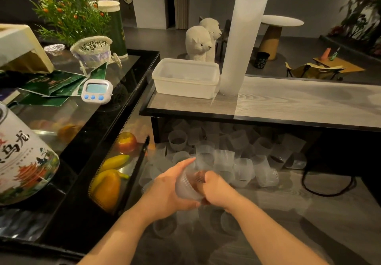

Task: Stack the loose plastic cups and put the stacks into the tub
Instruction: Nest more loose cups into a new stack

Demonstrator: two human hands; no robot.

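Down low in the view, the left hand (171, 188) and the right hand (214, 190) meet around a short stack of ribbed translucent cups (188, 184), the left fingers curled along its side and the right fingers closed over its far end; motion blur hides how many cups are nested there. Beyond the hands, a heap of loose cups (233, 157) lies on the lower grey surface, some upright with open mouths up, others tipped on their sides, reaching back under the raised wood-grain shelf (299, 101). On that shelf sits the white plastic tub (185, 78), lidless; its frosted walls make the contents hard to tell. Just beside it, on its right, a tall stack of cups (242, 43) stands upright as a slightly leaning column. To the left, a black glass-topped counter (123, 79) carries a white timer with blue buttons (96, 91), and a compartment below it holds an apple (125, 142), a banana (114, 161) and a yellow pepper (107, 188).
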